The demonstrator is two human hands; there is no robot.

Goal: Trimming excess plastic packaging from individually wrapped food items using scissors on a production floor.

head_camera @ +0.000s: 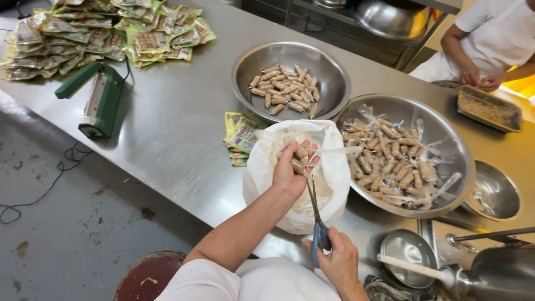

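I look down on a long steel desk (pixel 184 128) running away from me. On its right side sits the largest bowl (pixel 446 139), steel, heaped with short brown rolls (pixel 390 164) still in clear twisted wrappers. Behind it and to the left stands a second bowl (pixel 329 69), holding bare brown rolls (pixel 284 89) in a loose pile. At the far left corner lies a spread of green and yellow packets (pixel 100 30), and just in front of them a green heat sealer (pixel 103 100) with its handle raised. A white plastic bag (pixel 334 184) stands open just beside the big bowl, touching its rim, with a small stack of packets (pixel 241 136) tucked behind it.

My left hand (pixel 290 173) is over the mouth of the bag, closed around a few wrapped rolls (pixel 302 153), which stick up out of my fist. My right hand (pixel 337 265) is low, near my body, fingers through the blue handles of a pair of scissors (pixel 316 214). The scissors' long axis runs nearly straight away from me, blades pointing up towards the left hand, tips just under the rolls; the blades look nearly shut.

Another person (pixel 490 39) in white works at the far right over a metal tray (pixel 490 108).
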